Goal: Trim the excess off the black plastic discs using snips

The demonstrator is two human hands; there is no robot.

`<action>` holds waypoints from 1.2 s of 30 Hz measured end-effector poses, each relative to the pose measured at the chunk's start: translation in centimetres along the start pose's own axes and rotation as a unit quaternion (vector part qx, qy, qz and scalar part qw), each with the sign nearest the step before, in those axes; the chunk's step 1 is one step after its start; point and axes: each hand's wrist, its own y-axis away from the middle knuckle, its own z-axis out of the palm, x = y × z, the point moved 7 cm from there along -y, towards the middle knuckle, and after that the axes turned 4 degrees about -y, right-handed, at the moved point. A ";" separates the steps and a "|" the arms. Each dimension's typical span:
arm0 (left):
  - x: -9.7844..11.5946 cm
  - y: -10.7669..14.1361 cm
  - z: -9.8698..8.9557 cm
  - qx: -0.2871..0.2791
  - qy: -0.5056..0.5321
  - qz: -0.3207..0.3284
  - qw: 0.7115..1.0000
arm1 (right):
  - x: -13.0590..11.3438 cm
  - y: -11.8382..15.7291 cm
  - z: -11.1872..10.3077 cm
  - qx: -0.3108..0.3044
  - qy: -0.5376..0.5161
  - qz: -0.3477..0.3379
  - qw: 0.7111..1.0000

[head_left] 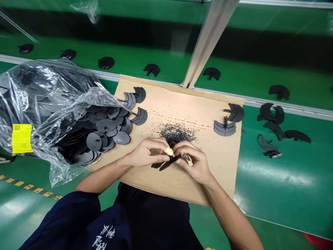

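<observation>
Both hands meet over the near middle of a cardboard sheet (166,184). My left hand (149,152) has its fingers closed on a thin black disc (168,164), with yellow tape round one fingertip. My right hand (194,161) pinches the disc's other side and also has a small metal tool (186,158) against its fingers, partly hidden. The disc is tilted, seen nearly edge-on. Just beyond the fingers lies a pile of small black bits (177,133). Another dark piece shows under the disc, mostly hidden.
A clear plastic bag (52,90) spills many black discs (105,125) at the left. Stacked crescent parts lie on the cardboard's left (140,116) and right (225,129). More black parts (272,113) rest on the green surface; a metal post (208,45) stands behind.
</observation>
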 end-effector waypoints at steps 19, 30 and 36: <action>-0.8 0.3 -1.1 0.093 -0.084 0.004 0.992 | -0.1 0.4 -0.8 0.070 0.161 -0.058 0.983; -0.6 0.1 -0.3 0.012 -0.203 0.047 0.978 | -0.8 0.9 -0.4 0.022 0.198 -0.122 0.972; -0.9 0.1 -1.3 0.062 -0.059 -0.012 0.996 | -0.8 0.5 -2.8 0.111 0.196 -0.076 0.971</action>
